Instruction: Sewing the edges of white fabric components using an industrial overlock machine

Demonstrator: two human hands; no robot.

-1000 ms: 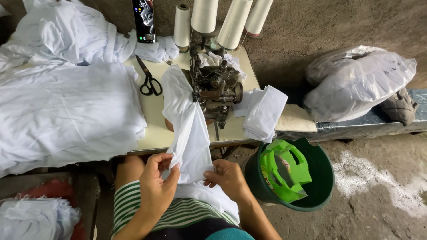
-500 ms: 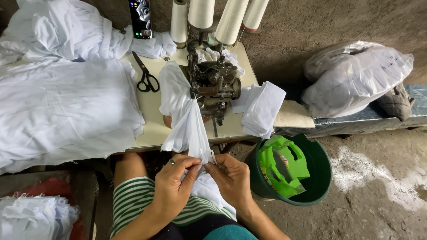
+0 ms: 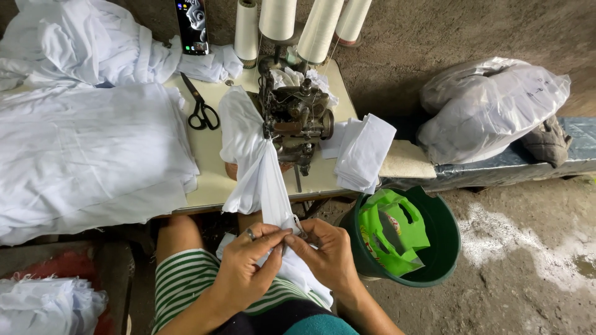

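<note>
Head view: the left hand [image 3: 245, 270] and right hand [image 3: 326, 251] meet over the lap, each pinching the lower end of a white cloth [image 3: 261, 180]. The cloth runs up to the sewing machine [image 3: 295, 118] on the counter [image 3: 211, 180]. Judged step: handling the cloth edge between fingertips. The next move calls for a steady two-handed pinch. The pinched edge is hidden behind the fingers; the needle area is hard to make out.

hands [image 3: 285, 257] drawn together, fingertips now pinching white cloth [image 3: 264, 180] at lap
</note>
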